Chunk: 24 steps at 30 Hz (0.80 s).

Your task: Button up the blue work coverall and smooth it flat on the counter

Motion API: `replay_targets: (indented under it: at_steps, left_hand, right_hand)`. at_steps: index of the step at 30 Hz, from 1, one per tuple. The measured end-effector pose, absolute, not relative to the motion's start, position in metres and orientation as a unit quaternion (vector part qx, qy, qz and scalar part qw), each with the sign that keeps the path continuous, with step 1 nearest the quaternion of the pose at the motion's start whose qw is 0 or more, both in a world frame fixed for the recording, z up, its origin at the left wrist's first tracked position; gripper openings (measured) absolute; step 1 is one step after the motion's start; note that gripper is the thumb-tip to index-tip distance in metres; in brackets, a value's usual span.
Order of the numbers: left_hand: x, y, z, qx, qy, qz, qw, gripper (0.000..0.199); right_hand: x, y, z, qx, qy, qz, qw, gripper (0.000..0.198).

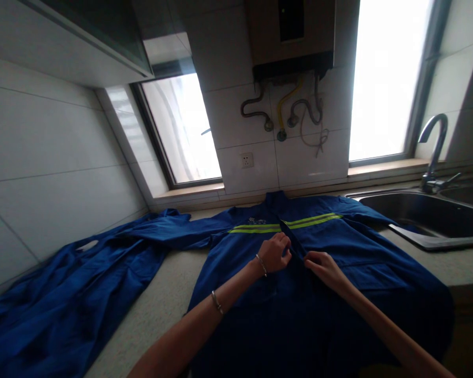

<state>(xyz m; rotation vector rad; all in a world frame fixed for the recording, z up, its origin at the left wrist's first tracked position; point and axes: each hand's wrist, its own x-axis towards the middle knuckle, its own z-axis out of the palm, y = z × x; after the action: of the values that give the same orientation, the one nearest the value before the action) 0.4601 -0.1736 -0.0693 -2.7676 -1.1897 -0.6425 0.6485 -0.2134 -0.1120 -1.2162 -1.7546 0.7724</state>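
A blue work jacket point(236, 278) with yellow-green reflective stripes lies spread on the counter, its collar toward the wall. My left hand point(275, 252) is at the front opening just below the stripe, fingers curled in; whatever sits between its fingertips is hidden. Slightly lower and to the right, my right hand point(324, 266) pinches the edge of the jacket's front placket between thumb and fingers. Two bracelets circle my left wrist and forearm. The jacket's lower part is dark and hard to make out.
Another blue garment point(114, 268) lies crumpled along the left wall, touching the jacket's sleeve. At the right is a sink point(413, 242) with a faucet point(433, 157); the jacket's other sleeve reaches its edge. A water heater point(291, 31) with hoses hangs above the counter point(153, 299).
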Motion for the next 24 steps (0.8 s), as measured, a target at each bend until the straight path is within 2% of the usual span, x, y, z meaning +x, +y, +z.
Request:
replay_targets:
  at_steps: [6,10,19,24]
  left_hand:
    - [0.446,-0.191,-0.073,-0.950,-0.280,-0.124,-0.067,0.025]
    - [0.440,-0.184,-0.081,-0.951,-0.267,-0.116,-0.100,0.020]
    - [0.448,-0.196,-0.079,-0.960,-0.260,-0.103,0.009,0.017]
    - [0.453,-0.199,-0.083,-0.934,-0.317,-0.161,-0.017,0.019]
  right_hand:
    - [0.649,-0.214,-0.111,-0.483,-0.700,0.315,0.421,0.021]
    - [0.648,-0.216,-0.109,-0.481,-0.698,0.311,0.430,0.021]
    - [0.647,-0.222,-0.103,-0.473,-0.700,0.315,0.434,0.020]
    - [0.647,-0.224,-0.101,-0.446,-0.728,0.302,0.425,0.018]
